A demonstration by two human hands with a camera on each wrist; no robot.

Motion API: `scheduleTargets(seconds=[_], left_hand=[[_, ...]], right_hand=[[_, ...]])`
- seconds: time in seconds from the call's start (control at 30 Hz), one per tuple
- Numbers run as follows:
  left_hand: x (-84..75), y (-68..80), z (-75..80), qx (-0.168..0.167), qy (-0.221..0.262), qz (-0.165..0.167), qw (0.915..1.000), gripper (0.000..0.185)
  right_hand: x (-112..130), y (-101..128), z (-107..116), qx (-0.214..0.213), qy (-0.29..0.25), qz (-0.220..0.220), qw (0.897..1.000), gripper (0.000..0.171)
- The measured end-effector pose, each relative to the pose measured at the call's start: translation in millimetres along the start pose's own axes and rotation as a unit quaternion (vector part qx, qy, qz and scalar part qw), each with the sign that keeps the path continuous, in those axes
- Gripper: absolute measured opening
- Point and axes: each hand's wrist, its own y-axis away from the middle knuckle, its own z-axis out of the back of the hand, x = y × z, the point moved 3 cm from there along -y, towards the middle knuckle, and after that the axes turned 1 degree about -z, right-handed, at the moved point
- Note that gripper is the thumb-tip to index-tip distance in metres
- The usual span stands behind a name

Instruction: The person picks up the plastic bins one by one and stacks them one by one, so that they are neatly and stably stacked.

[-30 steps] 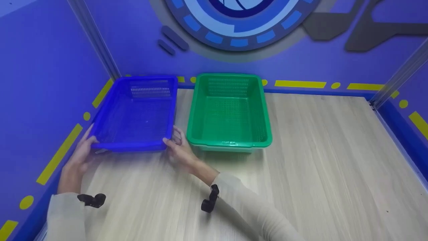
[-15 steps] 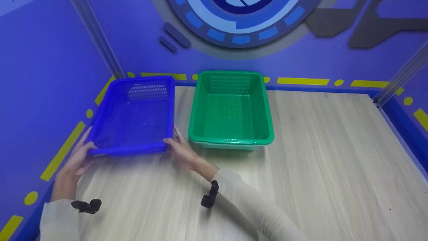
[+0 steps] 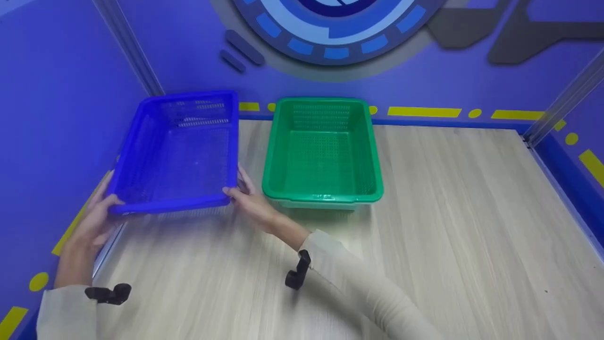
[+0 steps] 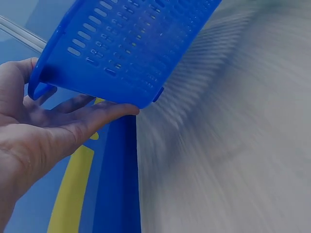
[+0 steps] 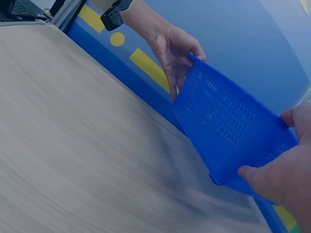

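Observation:
Both hands carry a blue plastic basket (image 3: 188,156) with slotted walls, raised over the table at the left. My left hand (image 3: 93,219) grips its near left corner, thumb over the rim and fingers spread along the wall beneath, as the left wrist view shows. At the near right corner my right hand (image 3: 252,203) holds the rim with the thumb on top and the fingers behind the side wall. In the right wrist view the basket (image 5: 218,121) hangs tilted between the two hands, its shadow on the tabletop below. Nothing lies inside it.
A green basket (image 3: 323,197) stands on the wood-grain table (image 3: 448,226), just right of the blue one. Blue panels with yellow marks (image 3: 423,112) wall the table at the back, left and right. A metal post (image 3: 130,47) rises at the back left corner.
The blue basket has risen off the table and shifted left, with both hands moving along with it. A gap to the green basket has widened. The green basket stays put.

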Motion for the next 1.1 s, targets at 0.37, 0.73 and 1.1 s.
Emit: scheduleTargets(seconds=[0.37, 0.73, 1.1], left_hand=[[-22.3, -5.6, -31.8, 0.023, 0.011, -0.054, 0.9982, 0.086], [-30.7, -11.5, -66.9, 0.052, -0.027, -0.057, 0.9966, 0.086], [-26.3, -21.9, -110.1, 0.102, -0.006, -0.091, 0.9906, 0.083]], right_hand=[[38, 5, 13, -0.007, 0.066, 0.052, 0.996, 0.081], [75, 7, 36, 0.019, 0.032, 0.075, 0.996, 0.096], [94, 19, 71, 0.009, 0.003, 0.073, 0.997, 0.095]])
